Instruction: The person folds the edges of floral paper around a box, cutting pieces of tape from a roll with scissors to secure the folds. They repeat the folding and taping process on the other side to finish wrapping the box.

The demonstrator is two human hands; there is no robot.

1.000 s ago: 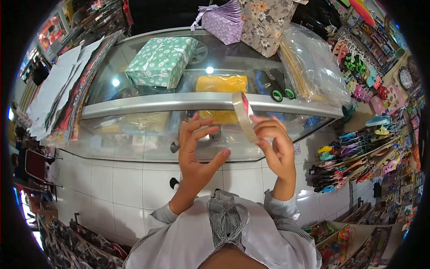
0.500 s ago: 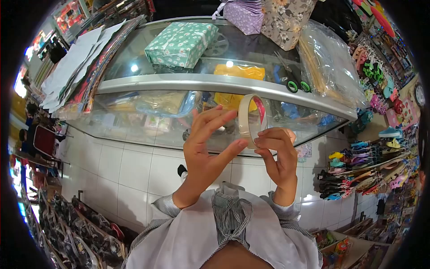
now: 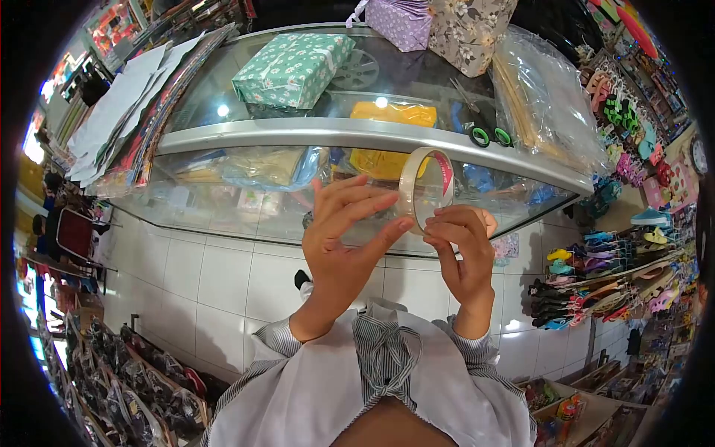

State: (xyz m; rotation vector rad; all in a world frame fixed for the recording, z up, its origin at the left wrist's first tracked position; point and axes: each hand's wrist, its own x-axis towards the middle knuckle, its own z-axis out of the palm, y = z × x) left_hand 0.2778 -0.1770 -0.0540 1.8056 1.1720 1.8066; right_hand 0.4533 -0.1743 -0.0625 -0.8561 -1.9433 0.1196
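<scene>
A roll of clear tape (image 3: 409, 182) with a pink-printed inner core stands upright in front of the glass counter. My right hand (image 3: 466, 249) pinches its lower right rim between thumb and fingers. Beside the roll's outer face is my left hand (image 3: 341, 242), fingers spread, with thumb tip and index fingertip right at the tape's surface. On the counter top behind lies a box wrapped in green daisy paper (image 3: 294, 71). Scissors with green-and-black handles (image 3: 490, 135) rest near the counter's front edge, their blades pointing away.
The glass counter (image 3: 261, 138) has a silver front edge. Paper sheets (image 3: 119, 104) are stacked at its left; a purple wrapped package (image 3: 398, 26), a floral brown one (image 3: 469, 33) and plastic-wrapped sticks (image 3: 547, 97) lie at its right. Sandals hang on a rack (image 3: 596, 279) to the right.
The tape roll has turned slightly, showing more of its opening, and risen a little in view. My left fingertips are a touch nearer to it. The whole view has shifted slightly.
</scene>
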